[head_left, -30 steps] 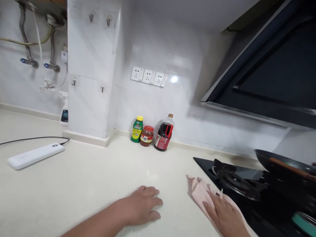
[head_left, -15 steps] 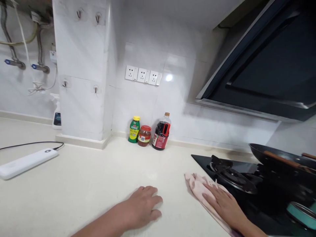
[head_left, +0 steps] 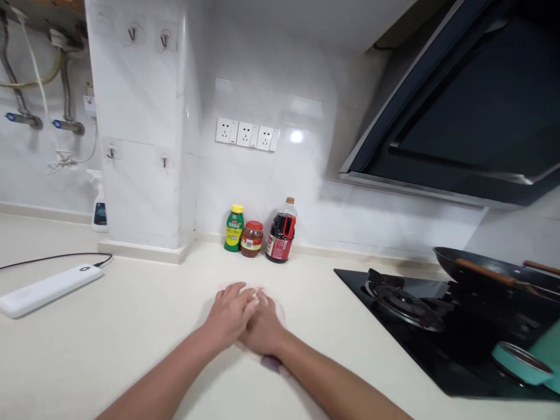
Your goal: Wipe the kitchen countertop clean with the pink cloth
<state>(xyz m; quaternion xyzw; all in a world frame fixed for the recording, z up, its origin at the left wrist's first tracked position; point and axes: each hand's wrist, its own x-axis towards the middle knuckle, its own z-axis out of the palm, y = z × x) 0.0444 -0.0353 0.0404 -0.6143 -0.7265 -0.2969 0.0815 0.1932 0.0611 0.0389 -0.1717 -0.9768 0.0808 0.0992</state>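
Observation:
My two hands meet in the middle of the cream countertop (head_left: pixel 144 332). My right hand (head_left: pixel 262 326) presses on a pale pink cloth, mostly hidden beneath it; a purple bit of the cloth (head_left: pixel 271 363) shows near the wrist. My left hand (head_left: pixel 230 312) lies against the right one, its outstretched fingertips touching the right hand's fingers. Behind the hands, by the wall, stand a green bottle with a yellow cap (head_left: pixel 234 230), a red-lidded jar (head_left: pixel 252 240) and a large bottle of dark sauce (head_left: pixel 280 236).
On the right is a black gas stove (head_left: pixel 437 350) bearing a wok (head_left: pixel 464 265) and a turquoise pan (head_left: pixel 520 361). A range hood (head_left: pixel 459 116) hangs above. To the left lie a white corded power strip (head_left: pixel 52 287) and, by the pillar (head_left: pixel 140 192), a spray bottle (head_left: pixel 99 204).
My right hand has swept left from the stove's edge to mid-counter with the cloth. My left hand has shifted forward and left and now touches it. The view has shifted slightly.

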